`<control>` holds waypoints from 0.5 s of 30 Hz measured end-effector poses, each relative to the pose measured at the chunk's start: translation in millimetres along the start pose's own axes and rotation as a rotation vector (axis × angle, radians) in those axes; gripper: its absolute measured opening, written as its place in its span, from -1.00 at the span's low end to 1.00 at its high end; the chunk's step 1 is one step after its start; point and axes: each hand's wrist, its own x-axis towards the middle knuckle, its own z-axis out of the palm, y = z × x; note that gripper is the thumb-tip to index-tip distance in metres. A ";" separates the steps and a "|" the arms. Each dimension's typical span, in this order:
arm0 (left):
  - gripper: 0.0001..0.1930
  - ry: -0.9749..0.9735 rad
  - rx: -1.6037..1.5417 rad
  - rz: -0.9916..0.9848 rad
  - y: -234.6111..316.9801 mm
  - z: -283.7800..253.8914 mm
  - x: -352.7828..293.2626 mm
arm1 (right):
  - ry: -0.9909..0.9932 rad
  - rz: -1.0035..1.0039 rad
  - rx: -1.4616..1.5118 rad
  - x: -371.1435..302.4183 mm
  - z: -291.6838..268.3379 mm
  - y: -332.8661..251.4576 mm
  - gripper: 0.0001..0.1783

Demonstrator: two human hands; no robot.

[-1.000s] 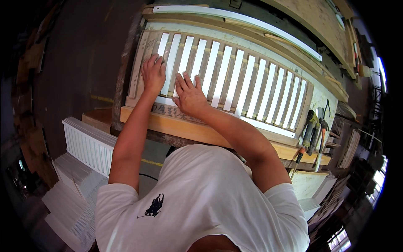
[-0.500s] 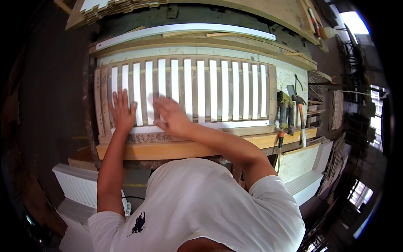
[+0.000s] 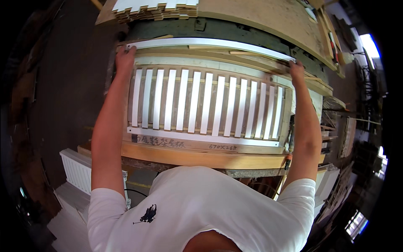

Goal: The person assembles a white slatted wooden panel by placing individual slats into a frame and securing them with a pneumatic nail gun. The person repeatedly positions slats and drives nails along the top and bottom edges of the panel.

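Both arms reach to the far side of the bench, to a long white strip (image 3: pixel 210 41) lying across it. My left hand (image 3: pixel 125 58) is closed on its left end, and my right hand (image 3: pixel 297 70) grips its right end. Between my arms a wooden frame (image 3: pixel 168 145) holds a row of upright white slats (image 3: pixel 182 98), evenly spaced. Across their near ends runs a white rail (image 3: pixel 201 137) with a small dark hole near each end. Handwriting marks the near board of the frame.
Stacked white strips (image 3: pixel 155 8) lie on a board at the far left. A thick timber (image 3: pixel 189 160) edges the bench in front of me. Beside my right forearm an orange hose fitting (image 3: pixel 288 158) shows; its tool is mostly hidden. White ribbed panels (image 3: pixel 75 168) stand at lower left.
Both hands have left the slats' left part. The left went forward, the right forward and far to the right, and they have taken hold of the long white strip's ends. The view shifted.
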 end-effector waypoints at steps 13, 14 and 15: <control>-0.65 -0.048 -0.136 -0.002 -106.5 -3.6 -37.7 | -0.010 0.095 0.375 -68.4 -8.4 84.0 -0.60; -0.66 -0.066 -0.055 -0.036 -83.3 5.4 -44.3 | -0.012 0.067 0.317 -69.0 -10.0 93.4 -0.59; -0.64 -0.055 0.081 0.079 -93.0 2.8 -36.4 | -0.033 0.027 0.274 -66.1 -4.8 96.0 -0.58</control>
